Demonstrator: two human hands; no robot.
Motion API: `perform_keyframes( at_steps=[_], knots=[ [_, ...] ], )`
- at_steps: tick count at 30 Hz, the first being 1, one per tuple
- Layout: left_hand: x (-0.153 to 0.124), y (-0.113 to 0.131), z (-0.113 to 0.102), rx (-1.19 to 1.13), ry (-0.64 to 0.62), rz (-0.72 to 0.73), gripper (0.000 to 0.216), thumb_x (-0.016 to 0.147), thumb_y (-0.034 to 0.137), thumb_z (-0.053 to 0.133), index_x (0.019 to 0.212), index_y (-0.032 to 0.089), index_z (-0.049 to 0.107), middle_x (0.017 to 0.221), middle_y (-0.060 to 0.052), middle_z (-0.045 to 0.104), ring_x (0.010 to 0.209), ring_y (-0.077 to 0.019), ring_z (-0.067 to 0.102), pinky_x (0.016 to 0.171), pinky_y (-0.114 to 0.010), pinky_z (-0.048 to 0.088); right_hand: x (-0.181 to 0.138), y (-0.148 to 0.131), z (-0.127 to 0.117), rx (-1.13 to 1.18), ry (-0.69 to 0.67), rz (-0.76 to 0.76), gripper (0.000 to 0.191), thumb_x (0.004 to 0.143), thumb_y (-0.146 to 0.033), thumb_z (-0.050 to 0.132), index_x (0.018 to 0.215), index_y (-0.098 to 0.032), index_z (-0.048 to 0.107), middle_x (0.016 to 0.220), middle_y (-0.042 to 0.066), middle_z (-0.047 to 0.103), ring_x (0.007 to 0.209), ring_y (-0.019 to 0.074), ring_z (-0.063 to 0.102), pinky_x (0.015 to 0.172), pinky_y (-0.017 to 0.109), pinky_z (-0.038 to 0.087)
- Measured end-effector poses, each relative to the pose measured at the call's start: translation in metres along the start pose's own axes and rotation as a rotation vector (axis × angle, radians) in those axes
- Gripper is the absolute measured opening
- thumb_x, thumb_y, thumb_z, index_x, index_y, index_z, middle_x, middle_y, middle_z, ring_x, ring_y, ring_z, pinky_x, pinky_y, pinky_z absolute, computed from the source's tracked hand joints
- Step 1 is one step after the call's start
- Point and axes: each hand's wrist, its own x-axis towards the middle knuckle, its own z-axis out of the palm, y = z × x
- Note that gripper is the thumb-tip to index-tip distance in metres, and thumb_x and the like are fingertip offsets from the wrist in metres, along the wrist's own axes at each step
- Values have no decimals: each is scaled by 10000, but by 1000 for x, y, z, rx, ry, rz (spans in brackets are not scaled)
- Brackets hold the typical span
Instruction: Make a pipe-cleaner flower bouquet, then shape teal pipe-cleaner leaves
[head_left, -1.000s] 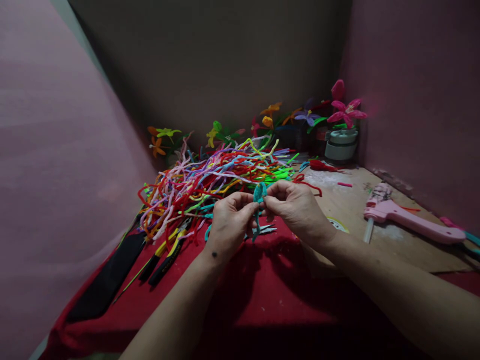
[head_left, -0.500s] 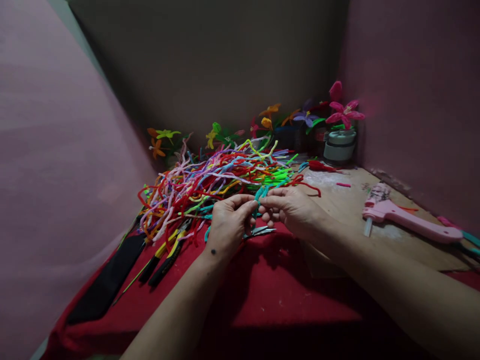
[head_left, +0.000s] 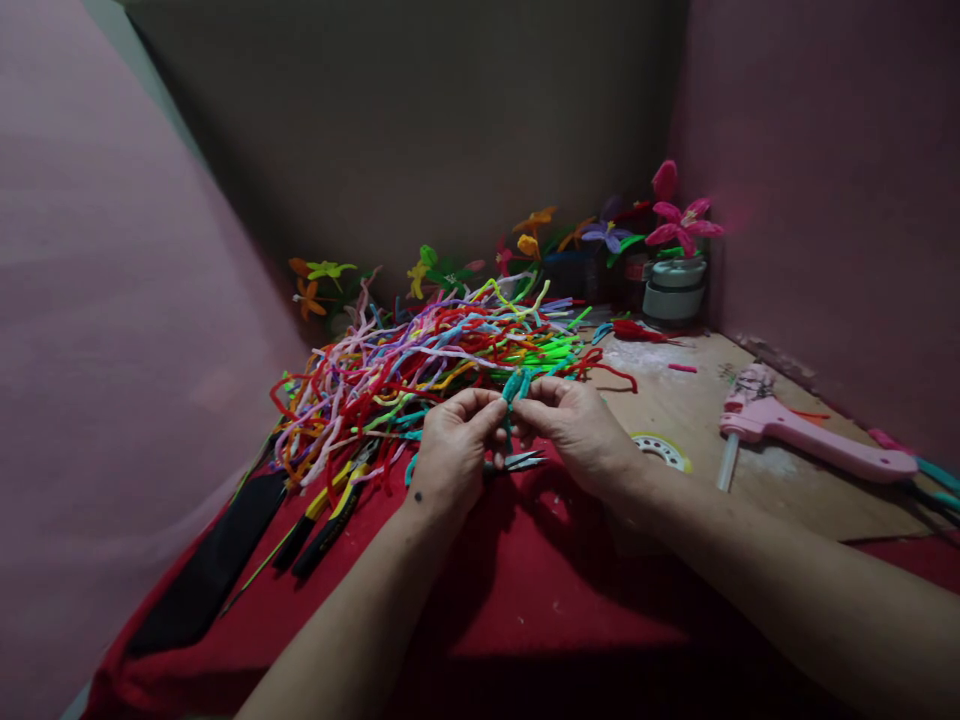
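Observation:
Between my fingertips is a teal pipe cleaner (head_left: 514, 384), bent into narrow loops that stick up above the fingers. My left hand (head_left: 459, 440) pinches it from the left side. My right hand (head_left: 574, 432) grips it from the right, thumb and forefinger close to the left ones. Part of the pipe cleaner is hidden behind the fingers. Just below the hands, the pale blades of a pair of scissors (head_left: 523, 461) show on the red cloth. Behind the hands spreads a tangled heap of many-coloured pipe cleaners (head_left: 420, 350).
Pliers (head_left: 330, 515) with yellow-black handles and a black flat case (head_left: 214, 560) lie left on the red cloth (head_left: 540, 610). At right, a pink glue gun (head_left: 817, 440) and a roll of tape (head_left: 664, 450) rest on a board (head_left: 772, 500). Pipe-cleaner flowers (head_left: 686, 225) stand along the back.
My right hand has moved slightly inward and lower, closer to my left hand, and the tape roll now shows beside its wrist. The teal loops stand closer together. The view has shifted slightly.

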Motion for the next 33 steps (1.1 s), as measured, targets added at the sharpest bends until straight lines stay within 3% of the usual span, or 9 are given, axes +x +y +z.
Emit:
perform_keyframes(
  at_steps=[4,18,26,33],
  knots=[
    [0,-1,4,-18,63,34,186,666,286,653,725,139,555,491,48,505,359,-57,436,339,-165,354,3,9,-1,101,8,55,77,634,-159,545,562,-146,522,511,-19,510,480,92,464,493,247,356],
    [-2,5,5,79,51,119,158,672,265,643,722,136,565,520,39,520,405,-57,440,373,-163,349,-2,5,3,101,51,10,52,633,-144,509,583,-149,521,518,-33,507,485,79,437,501,231,338],
    [0,-2,6,-126,-39,-38,215,670,315,661,710,161,515,466,72,459,337,-32,374,347,-153,284,-2,3,-1,48,28,1,68,621,-130,490,559,-155,502,501,-42,480,476,77,399,488,232,309],
    [-4,3,5,143,5,-12,212,722,356,594,680,159,530,417,68,469,320,-35,357,345,-149,256,1,0,-3,-22,6,-1,79,630,-155,534,554,-155,514,483,-52,459,465,74,381,478,233,292]
  ],
)
